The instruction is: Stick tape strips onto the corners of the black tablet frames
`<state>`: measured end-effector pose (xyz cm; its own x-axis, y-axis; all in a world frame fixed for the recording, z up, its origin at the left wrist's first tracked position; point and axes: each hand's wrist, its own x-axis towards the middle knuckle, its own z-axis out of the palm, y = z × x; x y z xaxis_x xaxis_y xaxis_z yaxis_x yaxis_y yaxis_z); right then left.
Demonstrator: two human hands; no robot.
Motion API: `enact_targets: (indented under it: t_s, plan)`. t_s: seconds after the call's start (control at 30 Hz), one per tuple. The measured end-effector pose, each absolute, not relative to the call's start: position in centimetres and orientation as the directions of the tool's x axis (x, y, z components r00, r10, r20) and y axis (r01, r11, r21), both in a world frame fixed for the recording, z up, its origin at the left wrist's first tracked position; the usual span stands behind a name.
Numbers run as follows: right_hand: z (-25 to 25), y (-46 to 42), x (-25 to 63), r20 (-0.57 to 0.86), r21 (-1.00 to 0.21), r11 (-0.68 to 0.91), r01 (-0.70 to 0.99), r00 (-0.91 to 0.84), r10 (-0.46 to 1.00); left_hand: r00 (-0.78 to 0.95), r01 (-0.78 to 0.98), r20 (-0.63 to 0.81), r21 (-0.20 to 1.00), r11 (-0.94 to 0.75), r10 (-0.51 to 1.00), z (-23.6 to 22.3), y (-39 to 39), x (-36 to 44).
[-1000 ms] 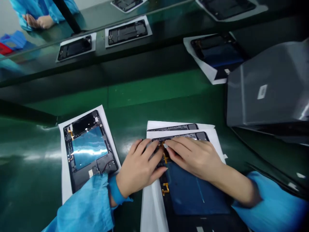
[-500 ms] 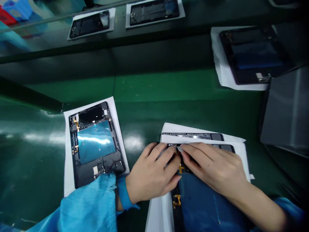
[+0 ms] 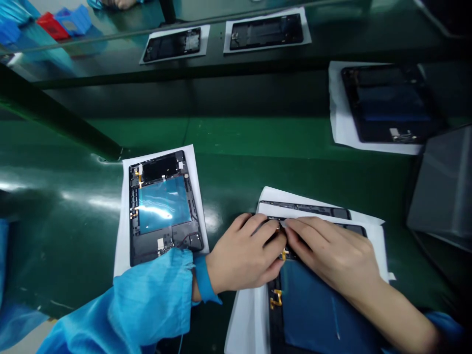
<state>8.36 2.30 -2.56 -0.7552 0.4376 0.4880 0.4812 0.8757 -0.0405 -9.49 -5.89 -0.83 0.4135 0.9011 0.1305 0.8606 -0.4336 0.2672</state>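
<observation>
An open tablet housing (image 3: 313, 305) lies on white sheets in front of me, with a blue film over its middle and orange flex cables along its left side. My left hand (image 3: 247, 255) bends over its upper left corner, the fingers curled close together. From the other side, my right hand (image 3: 335, 253) rests across the top edge with thumb and fingertips pressed together by a small pale piece (image 3: 283, 223). Both sets of fingertips nearly meet there, and they hide most of that corner. Another open tablet (image 3: 164, 204) lies near my left forearm.
Beneath the front tablet's sheet a further tablet edge (image 3: 306, 209) shows. More opened tablets lie on white sheets: one at the right (image 3: 391, 103), two on the back ledge (image 3: 267, 32). A dark grey panel (image 3: 442, 182) stands right; a green post (image 3: 62, 110) slants left.
The view has shifted, so the tablets and hands appear further right. Both hands stay at the same corner of the tablet with little change in their grip.
</observation>
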Motion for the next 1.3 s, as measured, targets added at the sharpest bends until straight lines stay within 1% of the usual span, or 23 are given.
enact_targets:
  t_s: [0.2,0.33,0.53,0.63,0.77,0.83,0.9,0.97,1.03,1.1,1.2,1.3]
  plan:
    - [-2.8,2.3,8.3,0.465,-0.054,0.885,0.462,-0.773,0.432,0.414,0.864,0.131,0.253,-0.434,0.901,-0.8,-6.0,-9.5]
    - [-2.8,2.3,8.3,0.467,-0.054,0.893,0.448,-0.779,0.419,0.411,0.863,0.144,0.257,-0.435,0.900,-0.8,-6.0,-9.5]
    - [-2.2,2.3,8.4,0.433,-0.055,0.892,0.449,-0.794,0.427,0.406,0.863,0.134,0.269,-0.428,0.904,-0.8,-6.0,-9.5]
    - [-1.7,2.1,8.3,0.403,-0.022,0.900,0.434,-0.821,0.406,0.405,0.858,0.134,0.284,-0.427,0.904,-0.7,-6.0,-9.5]
    - [-1.5,1.6,8.2,0.351,0.062,0.912,0.406,-0.864,0.361,0.394,0.860,0.132,0.297,-0.416,0.910,-0.8,-6.0,-9.6]
    - [-1.5,1.4,8.3,0.339,0.057,0.907,0.416,-0.863,0.375,0.393,0.861,0.135,0.292,-0.416,0.909,-0.8,-6.1,-9.6]
    - [-1.3,1.0,8.9,0.338,0.002,0.906,0.423,-0.853,0.398,0.390,0.862,0.149,0.288,-0.417,0.909,-0.7,-6.1,-9.6]
    - [-1.0,0.4,10.2,0.349,-0.086,0.912,0.402,-0.845,0.406,0.384,0.862,0.160,0.290,-0.415,0.909,-0.6,-6.1,-9.7]
    - [-0.8,-0.3,12.2,0.381,-0.175,0.904,0.390,-0.820,0.427,0.382,0.862,0.150,0.297,-0.410,0.912,-0.4,-5.9,-9.8]
    - [-0.9,-0.8,14.3,0.427,-0.252,0.876,0.412,-0.765,0.483,0.389,0.860,0.134,0.302,-0.412,0.911,-0.1,-5.6,-9.8]
    - [-1.4,-1.1,16.3,0.477,-0.325,0.820,0.472,-0.666,0.573,0.405,0.851,0.134,0.305,-0.427,0.904,0.2,-5.2,-9.8]
    - [-1.5,-0.9,16.3,0.477,-0.378,0.802,0.463,-0.645,0.597,0.429,0.842,0.155,0.287,-0.456,0.890,0.5,-4.8,-9.8]
